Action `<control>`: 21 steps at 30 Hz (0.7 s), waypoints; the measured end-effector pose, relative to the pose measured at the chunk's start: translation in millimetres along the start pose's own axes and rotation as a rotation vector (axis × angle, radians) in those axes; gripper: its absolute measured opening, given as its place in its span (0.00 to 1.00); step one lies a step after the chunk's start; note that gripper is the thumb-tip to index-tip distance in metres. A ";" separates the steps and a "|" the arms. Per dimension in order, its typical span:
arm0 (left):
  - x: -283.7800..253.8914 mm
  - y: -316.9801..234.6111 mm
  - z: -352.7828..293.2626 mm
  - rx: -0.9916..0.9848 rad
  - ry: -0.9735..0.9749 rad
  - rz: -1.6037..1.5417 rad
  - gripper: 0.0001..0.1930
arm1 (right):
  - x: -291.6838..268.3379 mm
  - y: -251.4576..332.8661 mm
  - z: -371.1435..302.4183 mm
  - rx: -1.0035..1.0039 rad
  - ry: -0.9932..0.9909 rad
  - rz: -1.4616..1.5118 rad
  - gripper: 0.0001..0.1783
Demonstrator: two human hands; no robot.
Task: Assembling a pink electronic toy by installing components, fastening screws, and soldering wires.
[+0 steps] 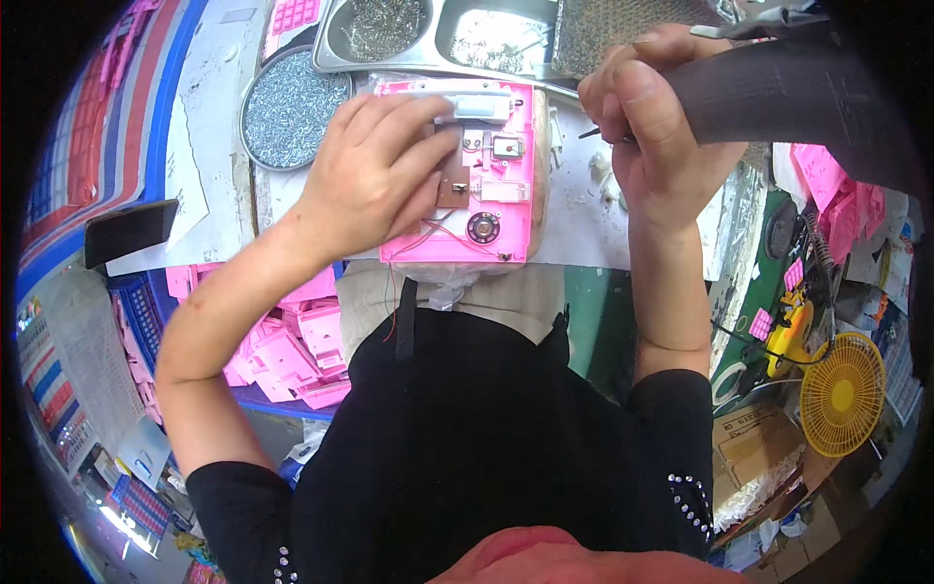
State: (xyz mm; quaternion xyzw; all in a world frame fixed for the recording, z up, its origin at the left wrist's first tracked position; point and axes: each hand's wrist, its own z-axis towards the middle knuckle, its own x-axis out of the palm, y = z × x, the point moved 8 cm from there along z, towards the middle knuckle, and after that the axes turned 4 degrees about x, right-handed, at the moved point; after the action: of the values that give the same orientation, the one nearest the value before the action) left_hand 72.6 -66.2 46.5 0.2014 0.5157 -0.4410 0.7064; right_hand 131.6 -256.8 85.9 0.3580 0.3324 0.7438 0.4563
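**Q:** Any tips for keeping the little parts lined up on these?

**Me:** I've got the pink plastic shell point(486, 185) lying open-side up at the bench edge. My left hand point(375, 170) lies spread flat on it, fingers pinning the small brown circuit board point(451, 187) beside the round speaker point(483, 228). My right hand point(647, 127) is closed around a thin dark tool point(590, 132), off to the right, hands well apart. I'd keep that board pressed flat and bring the tool in straight, I reckon, so the red wires point(428, 234) don't snag.
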 end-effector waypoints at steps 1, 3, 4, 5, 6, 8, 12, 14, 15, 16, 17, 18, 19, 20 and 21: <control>5.3 0.2 -8.1 -0.040 -0.019 -0.043 0.23 | 1.1 -0.1 0.0 0.000 -0.001 0.008 0.14; 7.7 -4.0 -9.1 -0.081 -0.088 -0.059 0.17 | 1.7 -0.8 0.9 -0.010 -0.006 -0.016 0.14; 9.5 -6.2 -6.0 -0.093 -0.069 -0.052 0.18 | 2.0 -1.1 1.7 -0.015 -0.007 -0.030 0.14; 9.7 -7.5 -3.6 -0.107 -0.049 -0.043 0.19 | 2.6 -2.5 2.0 0.001 -0.003 -0.023 0.14; 10.0 -7.4 -2.0 -0.120 -0.029 -0.032 0.21 | 3.6 -3.0 2.1 0.014 0.001 -0.013 0.14; 12.5 -6.6 -0.6 -0.117 -0.008 -0.016 0.19 | 6.6 -3.2 3.5 0.029 0.015 0.000 0.14; 15.5 -7.7 2.0 -0.121 0.086 0.057 0.19 | 12.6 -3.7 6.1 0.029 0.020 0.007 0.14; 16.8 -6.8 1.3 -0.118 0.123 0.098 0.19 | 14.0 -6.5 6.3 0.048 0.019 0.016 0.14; 14.7 -6.4 1.3 -0.115 0.131 0.122 0.19 | 14.5 -7.8 7.4 0.068 0.026 0.029 0.14; 13.5 -6.2 0.3 -0.112 0.140 0.146 0.20 | 15.1 -9.2 8.3 0.087 0.034 0.041 0.15; 13.0 -5.2 -1.7 -0.114 0.125 0.110 0.19 | 15.7 -11.6 9.0 0.118 0.051 0.031 0.15; 12.0 -2.8 -3.1 -0.112 0.108 0.076 0.19 | 15.5 -12.4 10.5 0.143 0.067 0.019 0.16; 9.9 -1.0 -5.2 -0.109 0.091 0.043 0.19 | 15.0 -12.9 12.4 0.169 0.082 0.007 0.16; 2.6 2.6 -8.2 -0.136 0.030 0.020 0.19 | 13.5 -12.3 14.9 0.180 0.089 -0.016 0.17; -3.5 6.5 -12.3 -0.164 -0.035 -0.005 0.18 | 10.5 -12.0 17.7 0.194 0.098 -0.042 0.17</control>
State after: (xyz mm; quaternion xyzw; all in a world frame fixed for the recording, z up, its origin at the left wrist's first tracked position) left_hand 70.9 -52.3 43.8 0.1340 0.5382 -0.4025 0.7283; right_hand 148.2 -239.8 87.7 0.3569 0.4322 0.7149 0.4180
